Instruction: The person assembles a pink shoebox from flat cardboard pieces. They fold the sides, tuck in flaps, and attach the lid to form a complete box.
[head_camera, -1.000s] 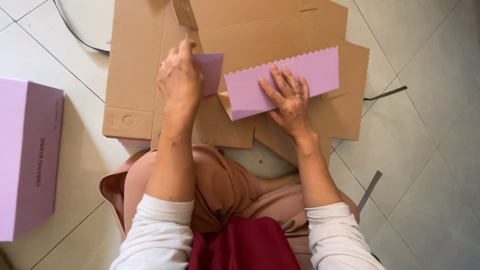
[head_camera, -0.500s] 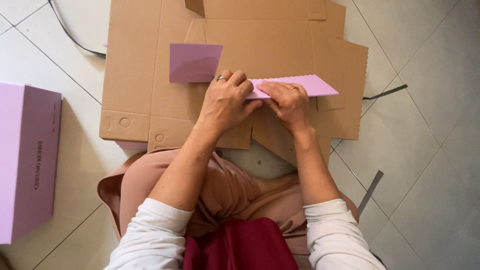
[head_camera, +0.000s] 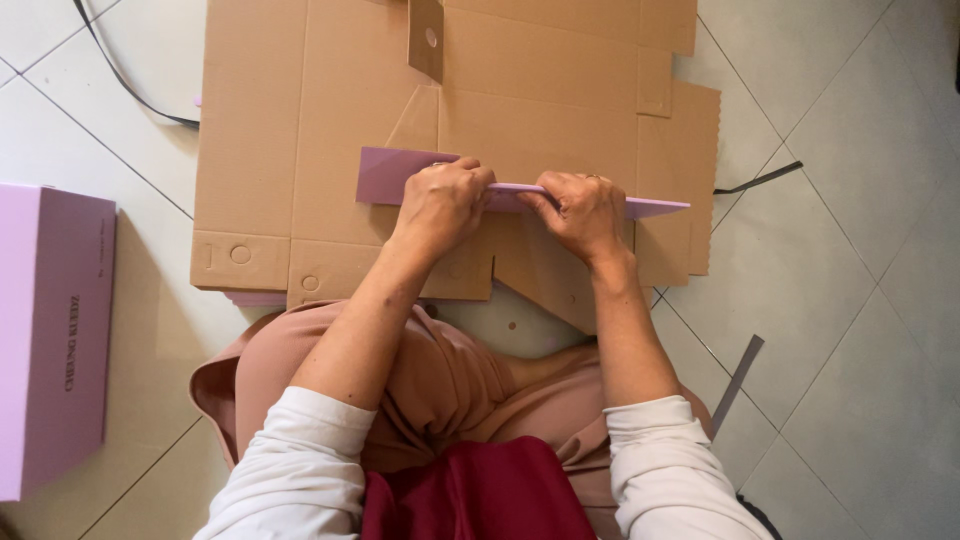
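Your left hand (head_camera: 443, 200) and right hand (head_camera: 580, 208) both pinch the folded purple card (head_camera: 400, 178) along its crease, pressing it flat on the brown cardboard sheets (head_camera: 300, 120); a purple box (head_camera: 55, 330) sits at nine o'clock

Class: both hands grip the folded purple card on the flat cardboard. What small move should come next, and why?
Probably slide both hands outward along the fold. The left hand and right hand pinch only the middle of the purple card, so its ends on the cardboard sheet look unpressed.
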